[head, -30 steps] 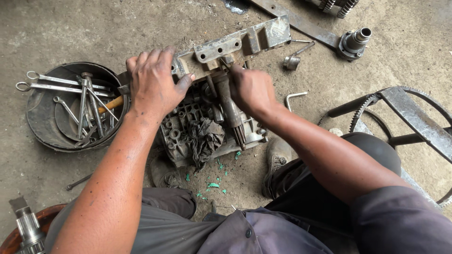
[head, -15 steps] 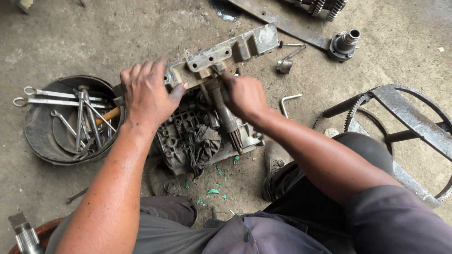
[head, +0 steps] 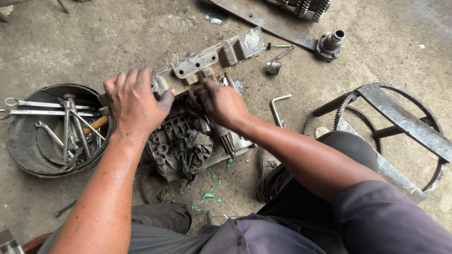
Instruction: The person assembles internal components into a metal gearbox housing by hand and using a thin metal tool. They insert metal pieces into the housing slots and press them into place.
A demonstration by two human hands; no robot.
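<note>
A greasy metal housing (head: 212, 59) with ribbed cast sections lies on the concrete floor in front of me. My left hand (head: 136, 101) presses flat on its left end, fingers spread. My right hand (head: 223, 103) is closed around a splined steel shaft (head: 226, 141) that sticks out of the housing toward me. A dark oily rag (head: 193, 150) lies on the lower cast block (head: 165, 141), just below both hands.
A round black pan (head: 28, 160) at the left holds several wrenches. A bent hex key (head: 278, 106), a socket (head: 273, 67), a flanged shaft (head: 332, 43) and a flat steel bar (head: 263, 21) lie beyond. A toothed ring frame (head: 400, 122) stands at the right. Green flakes (head: 207, 195) litter the floor.
Both hands keep their hold on the housing and shaft. The view has shifted, so the housing, pan and parts sit slightly lower and to the left in the picture.
</note>
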